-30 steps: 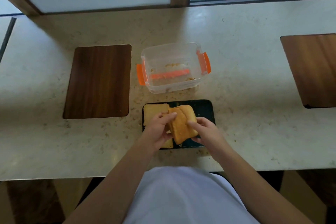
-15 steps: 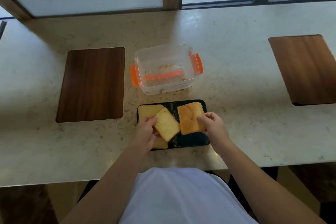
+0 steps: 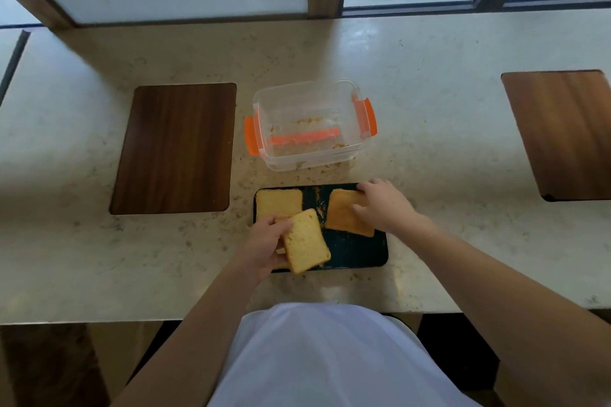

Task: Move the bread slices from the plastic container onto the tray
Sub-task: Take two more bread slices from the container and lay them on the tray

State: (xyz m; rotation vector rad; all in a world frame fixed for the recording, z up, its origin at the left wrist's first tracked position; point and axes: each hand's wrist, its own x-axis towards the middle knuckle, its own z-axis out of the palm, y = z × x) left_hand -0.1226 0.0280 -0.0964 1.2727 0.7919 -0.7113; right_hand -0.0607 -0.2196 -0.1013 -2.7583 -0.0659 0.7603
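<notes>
A small black tray (image 3: pixel 358 251) lies near the counter's front edge. One bread slice (image 3: pixel 279 205) rests flat at its far left corner. My left hand (image 3: pixel 264 246) grips a second bread slice (image 3: pixel 305 241), tilted over the tray's near left part, with another piece partly hidden under it. My right hand (image 3: pixel 380 205) lies on a third bread slice (image 3: pixel 344 216) flat on the tray's right half, fingers over its far edge. Behind the tray stands the clear plastic container (image 3: pixel 310 124) with orange clips, holding only crumbs.
Two dark wooden boards lie on the pale stone counter: one (image 3: pixel 175 147) left of the container, another (image 3: pixel 562 134) at the far right. Crumbs are scattered around the container. A window frame runs along the back. The counter's front edge is close to my body.
The two slices were held together over the tray a second ago. They have been parted: my right hand has laid its slice flat on the right, my left has carried its slice toward the near left.
</notes>
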